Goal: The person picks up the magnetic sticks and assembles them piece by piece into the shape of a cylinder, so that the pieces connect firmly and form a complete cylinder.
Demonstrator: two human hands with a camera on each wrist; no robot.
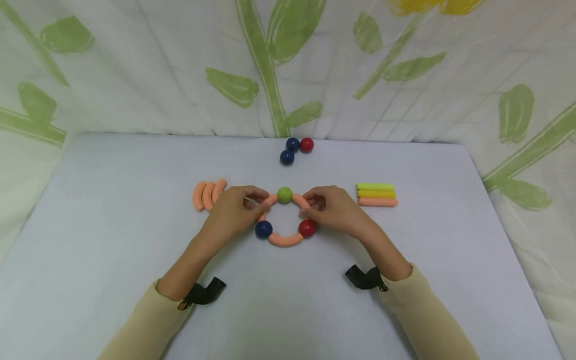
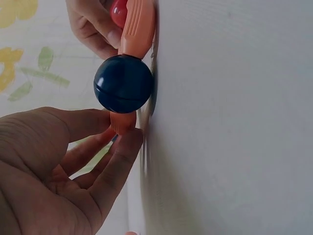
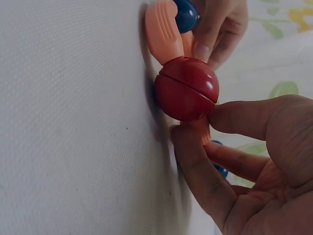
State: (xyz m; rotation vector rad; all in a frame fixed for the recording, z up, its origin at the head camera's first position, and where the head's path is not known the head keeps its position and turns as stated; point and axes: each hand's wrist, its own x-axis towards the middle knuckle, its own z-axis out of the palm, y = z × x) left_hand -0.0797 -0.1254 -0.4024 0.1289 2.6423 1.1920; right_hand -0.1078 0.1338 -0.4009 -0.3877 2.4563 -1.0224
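Note:
A ring of curved orange rods and balls lies on the table between the two hands. It joins a green ball (image 1: 285, 195) at the far side, a blue ball (image 1: 263, 230) at the near left and a red ball (image 1: 307, 228) at the near right. One curved orange rod (image 1: 285, 240) links the blue and red balls along the near side. My left hand (image 1: 234, 210) pinches the left curved rod (image 2: 124, 122) just beyond the blue ball. On the other side my right hand (image 1: 335, 209) pinches the right curved rod (image 3: 198, 129), close to the red ball.
Several curved orange rods (image 1: 209, 195) lie to the left of the ring. To its right is a row of straight rods (image 1: 377, 194), green, yellow and orange. Two blue balls (image 1: 288, 156) and a red ball (image 1: 307, 145) sit near the table's back edge.

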